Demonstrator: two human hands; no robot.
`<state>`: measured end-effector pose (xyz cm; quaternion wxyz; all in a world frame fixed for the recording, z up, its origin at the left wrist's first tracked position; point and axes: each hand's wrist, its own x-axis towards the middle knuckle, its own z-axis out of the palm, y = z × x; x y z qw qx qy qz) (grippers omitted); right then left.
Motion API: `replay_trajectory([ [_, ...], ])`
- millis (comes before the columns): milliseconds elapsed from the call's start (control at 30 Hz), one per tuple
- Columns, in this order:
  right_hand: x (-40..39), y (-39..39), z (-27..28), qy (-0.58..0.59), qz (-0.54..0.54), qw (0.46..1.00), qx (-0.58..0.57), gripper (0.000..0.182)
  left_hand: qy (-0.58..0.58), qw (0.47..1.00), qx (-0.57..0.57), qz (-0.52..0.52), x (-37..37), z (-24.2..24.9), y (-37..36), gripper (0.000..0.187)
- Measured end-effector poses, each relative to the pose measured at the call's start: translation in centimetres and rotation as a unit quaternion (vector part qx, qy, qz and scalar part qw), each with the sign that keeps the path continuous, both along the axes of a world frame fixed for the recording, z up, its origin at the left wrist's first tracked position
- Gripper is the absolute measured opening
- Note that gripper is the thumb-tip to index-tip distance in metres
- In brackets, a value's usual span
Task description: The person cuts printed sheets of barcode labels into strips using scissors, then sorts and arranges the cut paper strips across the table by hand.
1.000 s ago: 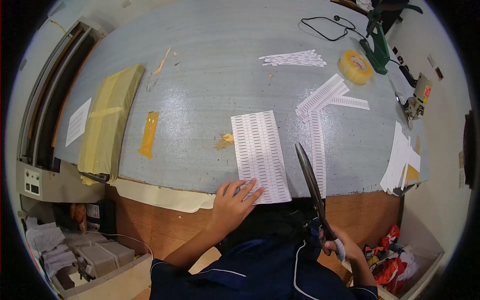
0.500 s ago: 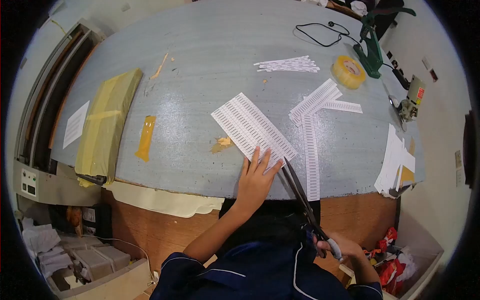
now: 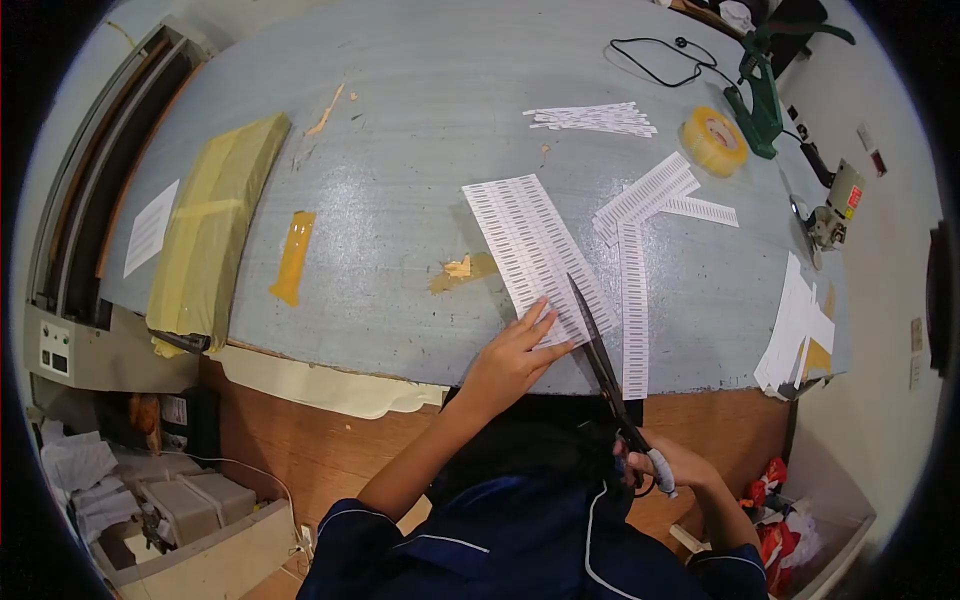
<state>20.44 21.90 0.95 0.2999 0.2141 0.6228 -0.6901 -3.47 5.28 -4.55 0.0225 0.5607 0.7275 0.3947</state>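
A white sheet of printed labels (image 3: 530,240) lies on the grey table (image 3: 400,150), slanting from upper left to lower right. My left hand (image 3: 510,360) rests flat on its near corner, fingers spread. My right hand (image 3: 665,475) grips the handles of long dark scissors (image 3: 600,350), below the table edge. The scissor blades point up and left, and their tip lies over the sheet's right edge. Whether the blades are apart I cannot tell.
Cut label strips (image 3: 635,290) lie right of the sheet, more strips (image 3: 590,118) farther back. A tape roll (image 3: 712,140), a green tool (image 3: 760,95) and a black cable (image 3: 660,60) sit at the far right. A taped package (image 3: 210,230) lies at left; paper stack (image 3: 795,325) at right edge.
The label sheet has turned to a steeper angle under my left hand. The scissors have moved up, their tip now over the sheet's right edge.
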Motion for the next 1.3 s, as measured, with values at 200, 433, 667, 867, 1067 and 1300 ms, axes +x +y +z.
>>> replay_trajectory([
  [200,-0.6,0.3,-0.6,0.026,-0.006,0.999,0.018,0.060,-0.012,1.000,0.006,-0.004,-0.1,0.0,0.1,0.030],
  [433,-1.0,0.0,0.0,0.027,-0.012,0.999,0.029,0.055,-0.003,1.000,0.003,-0.005,0.0,0.1,-0.1,0.029],
  [667,-1.0,-0.1,0.1,0.022,-0.017,0.999,0.040,0.055,-0.014,0.999,0.018,0.027,0.3,0.0,0.2,0.028],
  [867,-1.1,-0.2,0.2,0.016,-0.020,0.999,0.045,0.054,-0.014,1.000,0.013,0.014,0.0,0.2,0.0,0.029],
  [1067,-1.0,-0.2,0.1,0.012,-0.021,0.999,0.044,0.053,-0.002,1.000,0.005,0.006,0.1,0.1,0.1,0.030],
  [1300,-1.0,-0.2,0.2,0.005,-0.028,0.999,0.044,0.055,-0.010,1.000,0.017,0.008,0.2,0.0,-0.1,0.030],
])
